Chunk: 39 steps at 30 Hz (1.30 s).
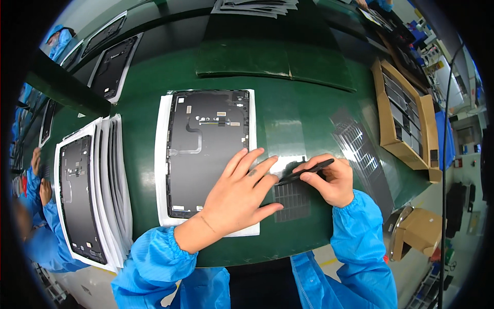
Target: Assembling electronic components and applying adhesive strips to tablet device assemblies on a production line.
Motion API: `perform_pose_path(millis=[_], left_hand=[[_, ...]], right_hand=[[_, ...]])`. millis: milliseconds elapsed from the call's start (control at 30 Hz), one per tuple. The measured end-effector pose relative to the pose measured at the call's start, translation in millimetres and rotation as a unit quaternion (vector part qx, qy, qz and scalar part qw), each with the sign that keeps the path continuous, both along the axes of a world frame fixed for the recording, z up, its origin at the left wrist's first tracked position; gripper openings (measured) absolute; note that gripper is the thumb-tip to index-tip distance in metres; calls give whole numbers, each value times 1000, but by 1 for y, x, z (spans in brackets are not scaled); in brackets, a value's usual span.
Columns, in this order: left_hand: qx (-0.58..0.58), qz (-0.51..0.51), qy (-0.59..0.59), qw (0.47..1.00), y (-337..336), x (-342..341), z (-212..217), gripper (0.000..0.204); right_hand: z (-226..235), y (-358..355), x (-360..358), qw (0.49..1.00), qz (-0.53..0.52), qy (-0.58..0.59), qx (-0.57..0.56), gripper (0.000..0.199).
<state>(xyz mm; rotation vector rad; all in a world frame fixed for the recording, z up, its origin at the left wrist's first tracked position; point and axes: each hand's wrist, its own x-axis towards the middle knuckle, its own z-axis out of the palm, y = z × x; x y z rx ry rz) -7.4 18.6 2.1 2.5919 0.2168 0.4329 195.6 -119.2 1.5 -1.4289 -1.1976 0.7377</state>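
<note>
In front of me a dark tablet-sized housing (188, 170) lies on white foam sheeting (161, 154), with a pale flex cable and small parts on its inner face. My left hand (239, 188) reaches over its right edge, fingers spread, holding nothing I can see. Its fingertips lie at the upper edge of a clear sheet (292, 203) with dark rectangular pieces. My right hand (332, 180) pinches slim black tweezers (321, 165), slanting down to the left. Their tip is close to my left index finger; whether it grips a piece cannot be made out.
Left stands a stack of similar housings between foam sheets (110, 180). Right are more clear gridded sheets (360, 147) and an open cardboard box (431, 129) of dark strips. A green raised board (272, 59) lies behind. A co-worker's hands (45, 190) show at far left.
</note>
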Motion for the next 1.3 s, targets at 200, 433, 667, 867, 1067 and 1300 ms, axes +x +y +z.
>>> perform_pose_path(millis=[200,433,667,867,1067,1300], left_hand=[[-14,-33,-16,999,-1,2,-7,53],[-29,-17,-36,999,-16,-6,-27,50],[-34,-26,-28,999,-9,-5,-27,49],[-18,-32,-15,999,-7,-5,-25,49],[-24,-28,-31,999,-11,-4,-20,47],[5,-31,-37,999,-10,-3,-18,44]], right_hand=[[-10,-10,-1,997,-59,-16,-47,12],[-18,-18,-5,994,-72,58,-56,20],[2,-16,3,994,-4,23,-111,16],[5,-13,-2,997,-18,46,-58,16],[-13,-16,1,994,-68,82,-34,19],[-9,-19,-2,997,-59,48,-12,13]])
